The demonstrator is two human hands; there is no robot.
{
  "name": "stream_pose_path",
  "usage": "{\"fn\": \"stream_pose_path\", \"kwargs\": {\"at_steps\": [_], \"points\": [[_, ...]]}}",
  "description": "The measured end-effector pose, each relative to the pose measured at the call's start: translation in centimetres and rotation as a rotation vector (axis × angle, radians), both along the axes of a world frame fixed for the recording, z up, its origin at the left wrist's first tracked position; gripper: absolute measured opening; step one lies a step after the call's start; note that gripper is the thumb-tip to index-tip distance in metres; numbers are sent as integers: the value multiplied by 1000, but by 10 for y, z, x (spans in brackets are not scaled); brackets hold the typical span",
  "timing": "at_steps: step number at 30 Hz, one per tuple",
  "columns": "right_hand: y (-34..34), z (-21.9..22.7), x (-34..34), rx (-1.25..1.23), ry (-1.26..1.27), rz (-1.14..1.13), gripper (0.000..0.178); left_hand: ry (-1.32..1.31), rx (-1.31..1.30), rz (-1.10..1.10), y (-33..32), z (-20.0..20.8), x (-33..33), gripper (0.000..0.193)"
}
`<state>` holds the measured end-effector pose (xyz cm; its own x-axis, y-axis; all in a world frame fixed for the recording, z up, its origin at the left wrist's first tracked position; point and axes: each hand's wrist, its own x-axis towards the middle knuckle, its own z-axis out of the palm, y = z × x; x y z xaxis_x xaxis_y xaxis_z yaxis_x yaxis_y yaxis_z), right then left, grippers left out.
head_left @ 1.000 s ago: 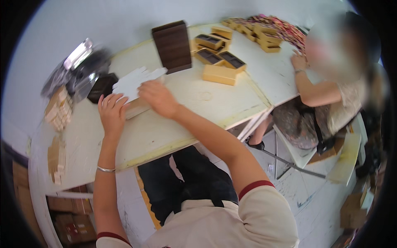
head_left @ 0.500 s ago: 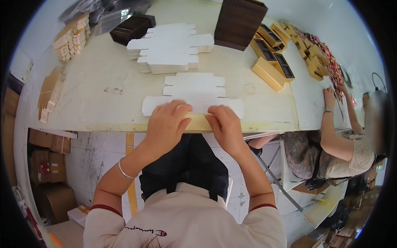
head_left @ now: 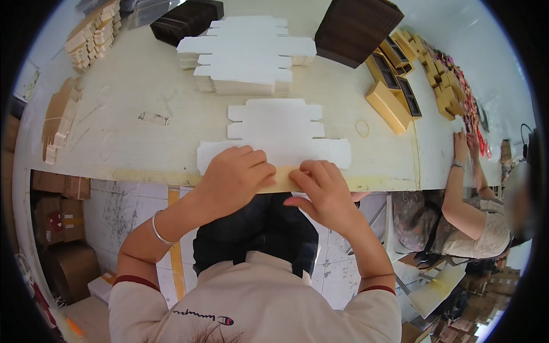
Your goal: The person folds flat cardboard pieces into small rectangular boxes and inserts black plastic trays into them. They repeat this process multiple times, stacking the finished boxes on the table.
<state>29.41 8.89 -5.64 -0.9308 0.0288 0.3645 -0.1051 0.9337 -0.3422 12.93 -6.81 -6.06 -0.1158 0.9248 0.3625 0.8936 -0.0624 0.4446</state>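
A flat white cardboard box blank (head_left: 275, 121) with notched side flaps lies in front of me at the near table edge. Along its near side runs a gold-coloured strip (head_left: 283, 179), which looks like a folded flap. My left hand (head_left: 235, 176) rests on the left part of that side, its fingers curled and pressed together on the card. At the right part, my right hand (head_left: 325, 191) has its fingertips on the strip and its thumb held apart from them. The card beneath both hands is hidden.
Beyond the blank stands a stack of white box blanks (head_left: 243, 57). Dark brown boxes (head_left: 357, 28) and gold boxes (head_left: 389, 106) stand at the far right. Folded card pieces (head_left: 60, 117) lie at the left. Another person's hands (head_left: 464, 143) work at the right.
My right thumb has come away from the fingers, while my left fingers have closed together more. The whole view has shifted slightly. The other person's hands have drawn together.
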Motion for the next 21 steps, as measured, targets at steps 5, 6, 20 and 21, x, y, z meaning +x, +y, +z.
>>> {"fn": "stream_pose_path", "kwargs": {"at_steps": [5,6,20,21], "points": [[-4,-13,3,107,131,-30,30,106,108,38,-9,-6,11,27],[-5,-14,2,124,143,-26,29,131,99,43,-10,-6,13,26],[2,16,-26,-332,-314,-158,12,344,85,275,9,20,2,22],[-5,18,-22,-556,-334,-152,17,210,32,271,3,19,9,28]]}}
